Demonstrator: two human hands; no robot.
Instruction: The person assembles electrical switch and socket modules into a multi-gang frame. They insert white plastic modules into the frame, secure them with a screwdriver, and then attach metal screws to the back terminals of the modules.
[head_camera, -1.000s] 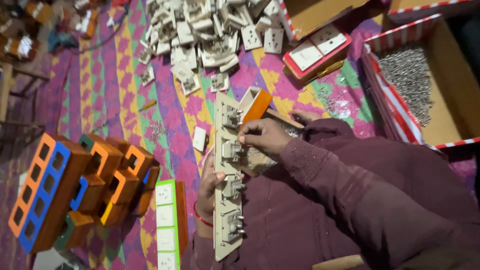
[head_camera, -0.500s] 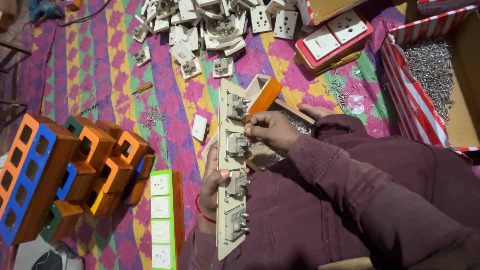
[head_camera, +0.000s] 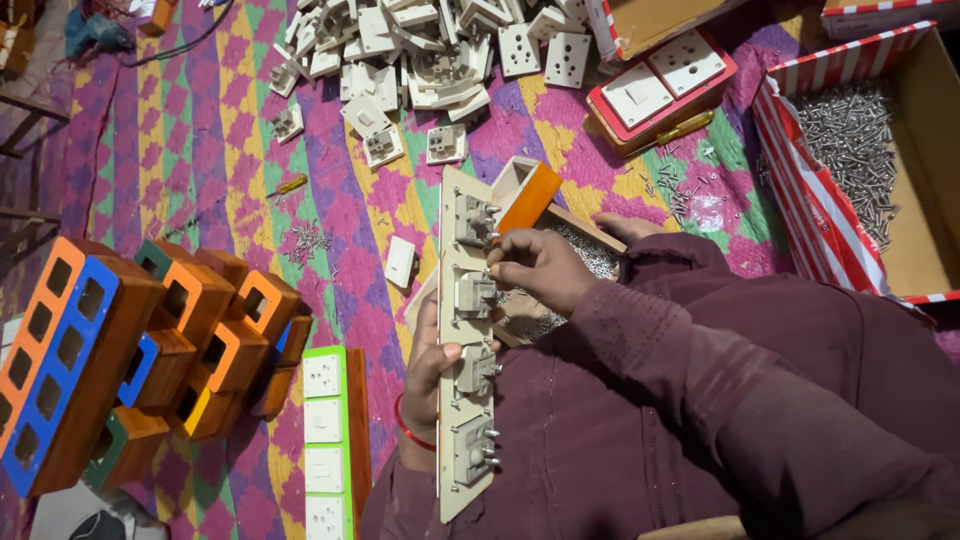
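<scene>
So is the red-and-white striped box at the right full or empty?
Partly full: the striped box is open, and a pile of silver screws covers part of its bare floor.

The light is soft and even, a little dim, with a cool tone. Shadows are weak. The centre is sharp, but the corners look darker and slightly stretched. No strong glare is visible.

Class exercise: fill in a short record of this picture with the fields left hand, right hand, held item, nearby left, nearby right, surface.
left hand: left hand grips the panel's edge
right hand: right hand pinches at a socket on it
held item: long cream panel with four sockets mounted
nearby left: wooden boxes, green switch strip
nearby right: box of screws
surface: patterned cloth
</scene>
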